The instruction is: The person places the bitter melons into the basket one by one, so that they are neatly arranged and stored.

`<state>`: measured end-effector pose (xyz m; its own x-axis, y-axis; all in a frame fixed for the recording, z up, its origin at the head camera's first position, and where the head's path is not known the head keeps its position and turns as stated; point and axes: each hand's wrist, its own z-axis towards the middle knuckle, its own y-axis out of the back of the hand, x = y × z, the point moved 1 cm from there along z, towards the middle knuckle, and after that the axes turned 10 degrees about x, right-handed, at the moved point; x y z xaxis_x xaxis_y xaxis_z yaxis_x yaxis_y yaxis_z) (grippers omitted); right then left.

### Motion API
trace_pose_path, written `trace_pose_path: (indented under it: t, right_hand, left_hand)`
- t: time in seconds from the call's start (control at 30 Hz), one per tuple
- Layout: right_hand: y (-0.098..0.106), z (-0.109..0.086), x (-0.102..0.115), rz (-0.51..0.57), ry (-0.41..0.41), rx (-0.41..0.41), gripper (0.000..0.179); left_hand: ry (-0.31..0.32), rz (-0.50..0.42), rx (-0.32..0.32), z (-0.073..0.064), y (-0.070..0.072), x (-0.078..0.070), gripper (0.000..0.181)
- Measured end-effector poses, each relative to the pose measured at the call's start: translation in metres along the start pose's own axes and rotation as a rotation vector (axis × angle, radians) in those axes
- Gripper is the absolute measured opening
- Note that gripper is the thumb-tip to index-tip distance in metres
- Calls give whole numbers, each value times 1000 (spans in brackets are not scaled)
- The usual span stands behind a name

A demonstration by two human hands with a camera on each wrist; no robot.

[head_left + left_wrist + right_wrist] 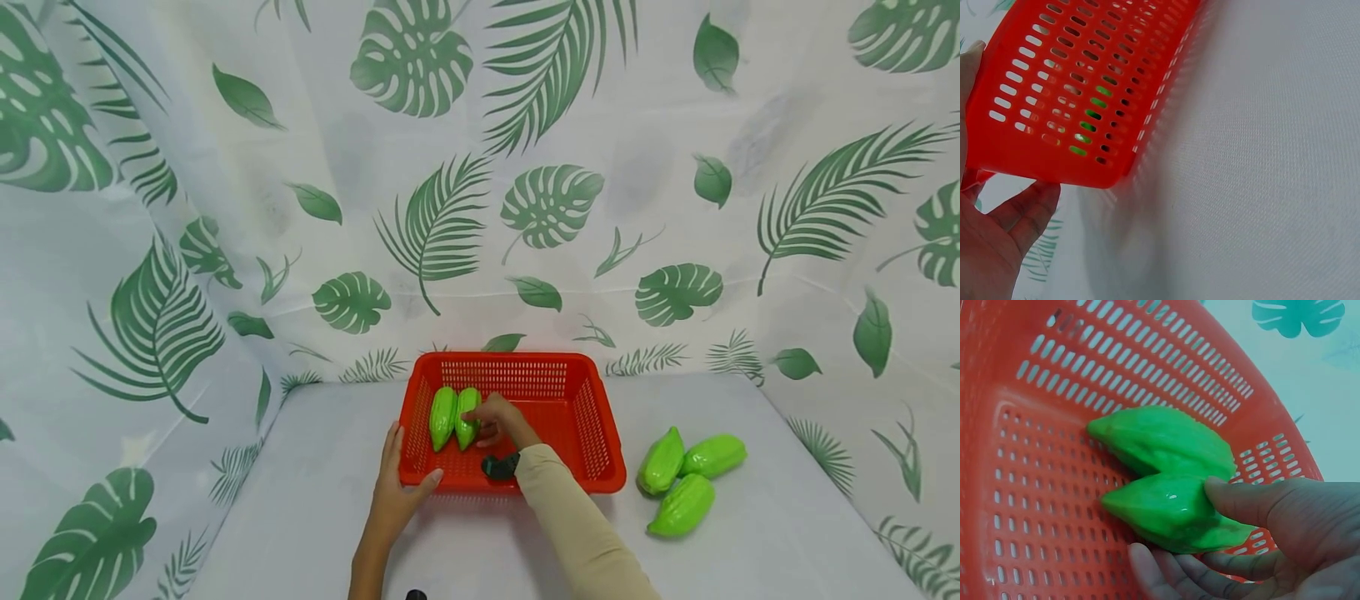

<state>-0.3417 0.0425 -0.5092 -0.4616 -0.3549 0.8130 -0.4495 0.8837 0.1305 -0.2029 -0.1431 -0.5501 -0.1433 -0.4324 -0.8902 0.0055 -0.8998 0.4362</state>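
A red plastic basket (510,357) with slotted walls sits on the white surface. Inside its left part, two glossy green ridged fruits with pointed ends lie side by side. My right hand (504,419) reaches in and holds the right-hand fruit (1169,509), thumb on top and fingers along its lower side. The other fruit (1166,437) rests against it, nearer the basket's left wall. At the front left corner, my left hand (397,492) grips the basket, thumb over the front rim and fingers along the left side; the left wrist view shows its fingers (1035,209) at the rim.
Three more green fruits (681,504) lie grouped on the white cloth (300,500) right of the basket. Behind and at the sides hangs a white curtain (465,325) with green leaf prints. A small black object (416,594) shows at the bottom edge.
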Motion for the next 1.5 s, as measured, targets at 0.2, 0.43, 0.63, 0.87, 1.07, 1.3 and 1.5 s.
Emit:
trace_pose_path:
  t: [0.2, 0.43, 0.63, 0.87, 1.07, 1.3, 1.5]
  right_hand:
    - [0, 1, -3, -5, 8, -25, 33]
    - [-1, 5, -2, -50, 4, -53, 34]
    - [1, 4, -2, -47, 3, -42, 34]
    - [3, 1, -3, -37, 32, -29, 29]
    - [2, -3, 0, -69, 52, -35, 31]
    - [1, 0, 1, -69, 48, -23, 36]
    - [-1, -4, 1, -62, 34, -41, 29]
  left_hand:
    - [16, -8, 3, -1, -1, -1, 99]
    - [17, 1, -2, 0, 0, -2, 100]
    - [16, 3, 0, 1, 0, -1, 99]
    - [30, -2, 1, 1, -1, -1, 99]
    - [36, 3, 0, 1, 0, -3, 100]
    - [39, 1, -2, 1, 0, -2, 101]
    - [41, 7, 3, 2, 0, -2, 100]
